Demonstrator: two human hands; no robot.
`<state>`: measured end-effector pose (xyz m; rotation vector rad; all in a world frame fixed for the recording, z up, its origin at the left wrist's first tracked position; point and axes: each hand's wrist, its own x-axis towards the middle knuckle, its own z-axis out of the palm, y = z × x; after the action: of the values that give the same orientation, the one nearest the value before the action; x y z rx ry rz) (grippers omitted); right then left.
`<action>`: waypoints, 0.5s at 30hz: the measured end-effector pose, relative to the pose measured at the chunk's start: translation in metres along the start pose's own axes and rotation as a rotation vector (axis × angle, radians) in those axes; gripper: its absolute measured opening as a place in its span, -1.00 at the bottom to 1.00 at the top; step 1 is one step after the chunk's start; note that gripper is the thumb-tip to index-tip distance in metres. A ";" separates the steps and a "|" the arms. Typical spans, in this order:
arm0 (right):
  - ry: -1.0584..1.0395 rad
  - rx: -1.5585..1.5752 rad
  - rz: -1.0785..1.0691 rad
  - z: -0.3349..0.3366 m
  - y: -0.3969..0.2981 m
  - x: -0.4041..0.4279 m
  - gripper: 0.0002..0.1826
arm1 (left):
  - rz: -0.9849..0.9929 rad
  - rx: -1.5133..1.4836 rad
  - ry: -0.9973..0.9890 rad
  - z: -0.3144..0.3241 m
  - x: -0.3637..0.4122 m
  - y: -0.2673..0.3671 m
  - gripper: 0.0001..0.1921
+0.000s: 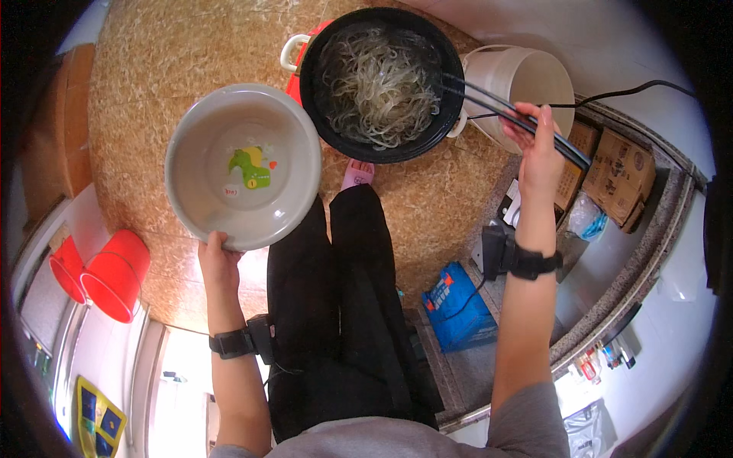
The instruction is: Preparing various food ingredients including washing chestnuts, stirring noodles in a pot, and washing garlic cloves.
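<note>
My left hand (220,260) grips the near rim of a grey plastic basin (189,166), thumb over the edge. The basin holds no food, and a green cartoon decal (252,166) shows on its bottom. To its right stands a black electric pan (320,129) with cream handles, full of wide translucent glass noodles (381,91). My right hand (535,149) holds a pair of long dark chopsticks (492,103). Their tips reach over the pan's right side, at the edge of the noodles; whether they touch them I cannot tell. The basin's right rim is close beside the pan.
A red stool or stand (293,89) shows under the pan. A whitish bucket (487,74) stands behind the chopsticks, with a black power cord (624,91) running past it. Cardboard boxes (618,177) and a blue bag (455,309) lie right. Red buckets (117,275) stand left.
</note>
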<state>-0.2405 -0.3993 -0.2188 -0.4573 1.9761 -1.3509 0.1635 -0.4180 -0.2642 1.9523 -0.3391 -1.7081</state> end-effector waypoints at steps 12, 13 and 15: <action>-0.225 0.286 0.080 0.067 0.050 0.081 -0.66 | 0.015 -0.009 0.041 -0.005 0.001 0.002 -0.59; -0.227 0.287 0.083 0.067 0.051 0.081 -0.66 | 0.015 0.003 0.039 -0.007 0.001 0.003 -0.59; -0.334 0.280 0.145 0.065 0.050 0.079 -0.66 | 0.005 0.007 0.037 -0.010 0.002 0.002 -0.59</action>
<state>-0.2450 -0.4731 -0.3056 -0.3712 1.4943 -1.3360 0.1742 -0.4183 -0.2644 1.9835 -0.3365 -1.6671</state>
